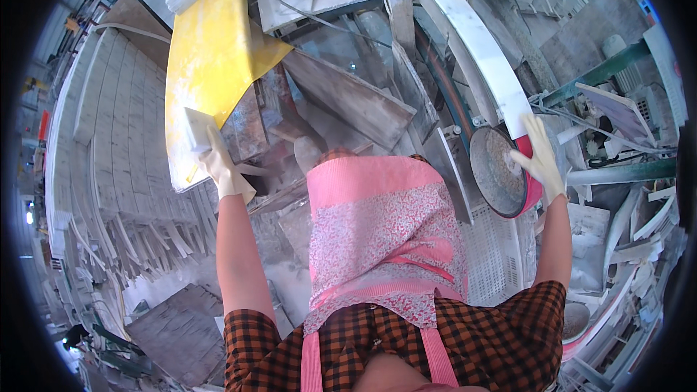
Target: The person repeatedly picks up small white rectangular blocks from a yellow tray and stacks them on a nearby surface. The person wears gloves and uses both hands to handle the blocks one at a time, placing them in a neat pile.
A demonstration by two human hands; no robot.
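My left hand [219,165], in a cream glove, grips a small white rectangular tile [194,128] by its near right edge. The tile is tilted over a yellow sheet [207,51] draped at the left. At the right, my right hand [541,158], also gloved, is open with fingers spread. It is beside a round, dusty wheel [497,170] with a red band round its rim. A long white strip with grey streaks [483,51] runs from the far side down to this wheel, near my right fingertips. Whether those fingers touch the strip or the band I cannot tell.
Long rows of stacked pale strips [120,138] stand at the left. Dusty boards [352,94] lean ahead of my pink apron. A white perforated crate [494,254] sits below the wheel. Green pipes [624,173] and stone offcuts [639,247] crowd the right.
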